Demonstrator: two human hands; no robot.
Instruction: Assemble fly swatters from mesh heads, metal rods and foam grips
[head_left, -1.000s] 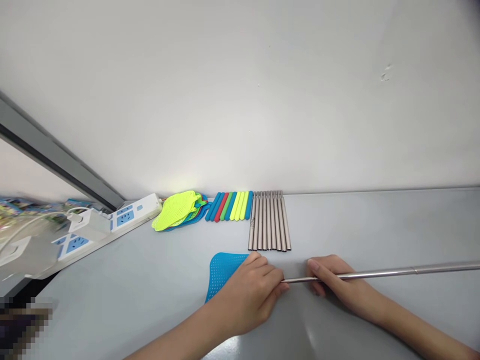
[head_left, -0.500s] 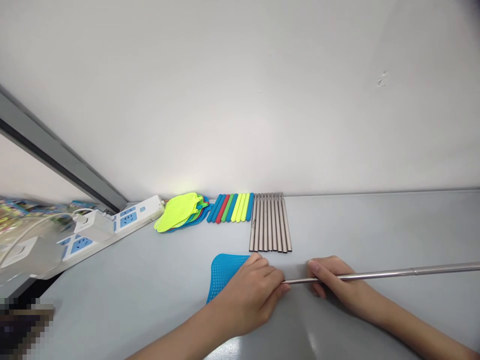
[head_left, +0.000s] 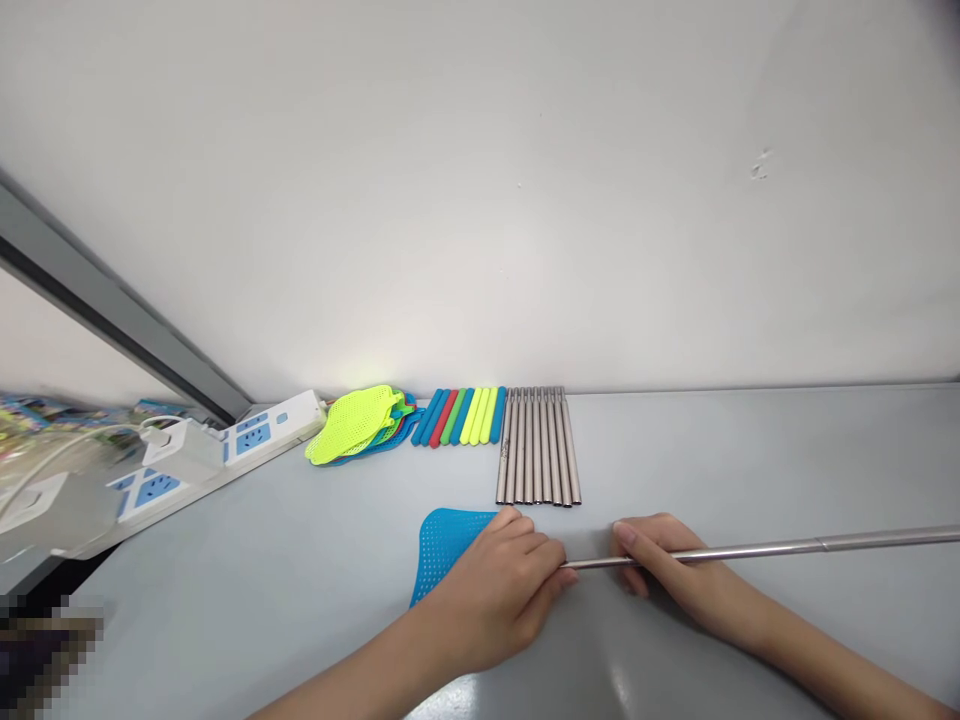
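Note:
My left hand (head_left: 510,580) is closed around the place where a blue perforated fly swatter head (head_left: 444,545) meets a thin metal rod; the joint itself is hidden under the fingers. The telescopic rod (head_left: 765,550) runs rightward, drawn out in stages, and leaves the picture at the right edge. My right hand (head_left: 667,560) grips its thin section between thumb and fingers, a short gap away from my left hand. Behind the hands lies a row of several collapsed metal rods (head_left: 536,450). Several coloured handle sleeves (head_left: 457,417) are lined up beside them.
A pile of fly swatter heads (head_left: 356,425), yellow on top, lies left of the sleeves. Farther left, a white power strip (head_left: 270,425) carries plugged-in adapters (head_left: 184,452). The grey table (head_left: 750,450) ends against a pale wall (head_left: 480,200) at the back.

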